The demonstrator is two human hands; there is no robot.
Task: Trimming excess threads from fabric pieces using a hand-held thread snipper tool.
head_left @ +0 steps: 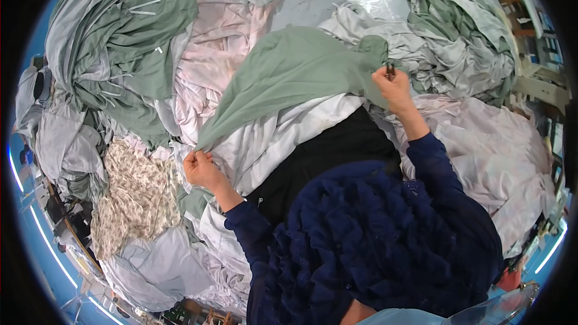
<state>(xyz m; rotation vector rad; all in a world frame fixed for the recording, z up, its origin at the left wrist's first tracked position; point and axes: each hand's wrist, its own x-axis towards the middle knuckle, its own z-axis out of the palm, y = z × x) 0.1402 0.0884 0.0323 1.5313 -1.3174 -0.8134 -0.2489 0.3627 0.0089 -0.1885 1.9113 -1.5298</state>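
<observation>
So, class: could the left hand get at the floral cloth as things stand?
Probably yes: the floral cloth lies near the left hand, with most of its upper face uncovered. But that hand is pinching the green cloth, so it would likely need to let go first.

Wearer's kit, as I see it from my end of the feed. Top [373, 247]: deep navy, front gathered into rows of soft, crumpled ruffles. I make out small openwork, like lace, in a patch [413, 189] by the right side. A smoother navy strip [355, 171] edges the ruffles. Right sleeve [435, 162] and left sleeve [248, 229]: same navy, plain, ending short of the wrists; forearms bare beyond. Left hand [201, 170] and right hand [394, 90] both ungloved. Below the top, I note a matte black garment [337, 147], with a small metallic zip pull [260, 200].
</observation>
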